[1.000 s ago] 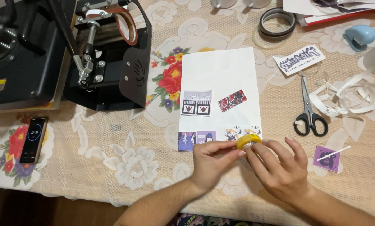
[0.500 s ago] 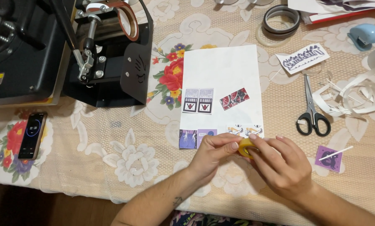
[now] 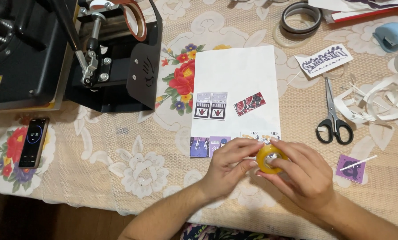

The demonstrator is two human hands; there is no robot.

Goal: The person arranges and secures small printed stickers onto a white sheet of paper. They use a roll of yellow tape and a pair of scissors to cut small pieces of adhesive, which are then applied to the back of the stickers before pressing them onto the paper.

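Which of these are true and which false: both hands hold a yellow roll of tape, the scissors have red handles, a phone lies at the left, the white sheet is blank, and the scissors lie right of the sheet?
1. Both hands hold a yellow roll of tape. True: the left hand and the right hand grip the yellow tape roll together.
2. The scissors have red handles. False: the scissors have black handles.
3. A phone lies at the left. True: the phone lies flat on the tablecloth, screen lit.
4. The white sheet is blank. False: the white sheet bears several small printed pictures.
5. The scissors lie right of the sheet. True.
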